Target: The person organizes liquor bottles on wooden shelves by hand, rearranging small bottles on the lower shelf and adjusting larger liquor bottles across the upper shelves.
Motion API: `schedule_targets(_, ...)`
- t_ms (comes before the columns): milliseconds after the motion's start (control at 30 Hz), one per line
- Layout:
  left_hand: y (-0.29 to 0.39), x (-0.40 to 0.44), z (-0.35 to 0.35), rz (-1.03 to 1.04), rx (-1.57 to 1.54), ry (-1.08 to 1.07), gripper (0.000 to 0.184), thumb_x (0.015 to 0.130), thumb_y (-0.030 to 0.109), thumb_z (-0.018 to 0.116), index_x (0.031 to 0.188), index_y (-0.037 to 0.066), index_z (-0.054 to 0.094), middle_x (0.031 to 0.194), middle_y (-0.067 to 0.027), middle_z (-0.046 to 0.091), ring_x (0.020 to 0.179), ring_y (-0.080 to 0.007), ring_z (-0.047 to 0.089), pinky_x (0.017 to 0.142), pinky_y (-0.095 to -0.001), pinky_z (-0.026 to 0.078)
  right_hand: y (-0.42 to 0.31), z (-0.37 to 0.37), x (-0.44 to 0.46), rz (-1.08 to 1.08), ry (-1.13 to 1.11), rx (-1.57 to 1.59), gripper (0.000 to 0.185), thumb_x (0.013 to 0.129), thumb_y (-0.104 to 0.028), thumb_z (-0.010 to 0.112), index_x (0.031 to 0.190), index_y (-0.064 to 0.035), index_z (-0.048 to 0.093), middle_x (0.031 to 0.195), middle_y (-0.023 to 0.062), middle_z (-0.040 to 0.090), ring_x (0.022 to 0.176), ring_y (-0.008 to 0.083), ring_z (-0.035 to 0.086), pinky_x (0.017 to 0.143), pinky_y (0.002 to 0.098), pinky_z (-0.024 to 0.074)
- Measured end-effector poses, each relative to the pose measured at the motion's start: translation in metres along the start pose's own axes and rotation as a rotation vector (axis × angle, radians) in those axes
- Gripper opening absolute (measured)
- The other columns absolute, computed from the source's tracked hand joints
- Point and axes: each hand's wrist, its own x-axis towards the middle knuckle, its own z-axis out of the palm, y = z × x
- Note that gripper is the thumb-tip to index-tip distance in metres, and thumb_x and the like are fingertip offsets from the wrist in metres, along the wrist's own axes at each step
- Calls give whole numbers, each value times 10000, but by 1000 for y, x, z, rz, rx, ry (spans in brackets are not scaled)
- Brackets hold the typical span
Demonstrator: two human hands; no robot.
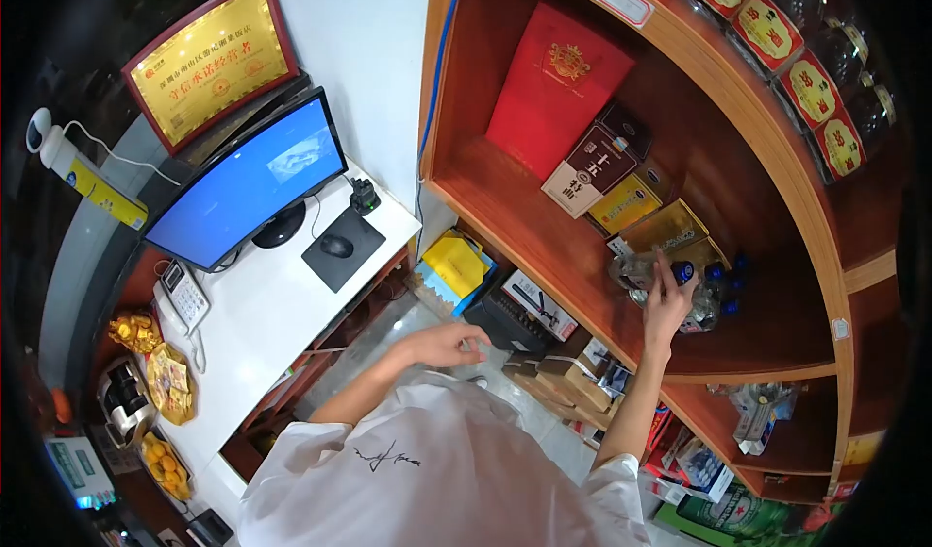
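My right hand (668,304) reaches into the wooden shelf. Its fingers are closed around a clear bottle (633,271) near a blue cap (684,272); whether that cap belongs to this bottle is hard to tell. More clear bottles with blue caps (732,306) stand close beside the hand, partly hidden by it. Just behind them is a gold box (680,232). My left hand (449,344) hangs in front of my shirt, holding nothing, its fingers loosely bent and apart.
A large red box (553,86), a dark-and-white box (585,173) and a yellow box (626,202) share the shelf (515,193). Cartons (558,377) sit below. At left, a white desk (291,295) bears a monitor (248,183), mouse (337,246) and telephone (182,297).
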Motion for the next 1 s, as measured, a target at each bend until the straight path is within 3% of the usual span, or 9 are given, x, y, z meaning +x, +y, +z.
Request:
schedule_targets(167,-2,-3,-2,27,-131,75,433,940,324,744,1270,63,642,1004,-93,701,847,-155,628,777,-303,526,8,7,-3,-96,14,117,448,841,59,666,1210,-179,759,1197,279,587,943,414,706,753,474,551)
schedule_targets(300,17,32,10,138,-139,177,509,907,347,783,1284,44,625,1030,-94,682,830,-154,623,779,-306,527,7,7,-6,-131,-21,22,448,837,28,679,1215,-197,761,1212,332,597,1027,437,679,884,481,543)
schedule_targets(400,45,76,27,198,-71,269,774,808,387,863,1401,24,524,1195,-182,645,998,-247,658,887,-364,537,-16,-5,-9,-214,-28,47,371,864,-4,689,1179,-181,774,1102,288,648,953,422,686,857,445,547)
schedule_targets(500,75,119,34,444,17,386,1064,735,427,902,1519,-17,334,1489,-256,446,1408,-390,427,1168,-456,349,-56,-28,-10,-112,-65,274,343,860,4,712,1150,-162,784,1006,208,639,839,342,670,776,386,542)
schedule_targets(600,87,158,35,535,25,476,1070,670,378,946,1501,30,370,1492,-248,431,1403,-396,413,1170,-475,336,-77,-46,-12,-141,-40,381,329,859,2,731,1139,-160,789,990,174,624,821,303,664,734,349,530)
schedule_targets(767,100,142,43,475,-289,407,698,679,254,955,1225,4,599,1089,-82,696,1043,-163,646,949,-347,518,-103,-70,-15,-188,-131,350,285,871,-29,730,1135,-121,785,957,181,619,738,302,604,757,366,521)
schedule_targets(933,76,95,49,446,-353,309,793,696,254,944,1325,-19,546,1236,-123,658,1152,-201,616,1036,-344,468,-82,-95,2,-182,-522,733,272,838,-92,781,1109,-81,781,1440,208,525,1170,311,597,1054,421,454)
schedule_targets(967,70,81,46,321,-277,308,838,703,246,939,1378,-15,517,1283,-113,641,1191,-199,598,1074,-347,443,-65,-101,16,-340,-459,441,361,820,-196,807,1159,-82,757,1527,219,445,1356,382,500,1095,474,419)
schedule_targets(1000,66,67,45,314,-329,321,840,703,242,939,1384,-7,516,1286,-104,640,1193,-196,595,1076,-348,441,-57,-100,22,-224,-280,303,466,831,-281,799,1236,-70,708,1537,235,439,1439,412,412,1144,496,365)
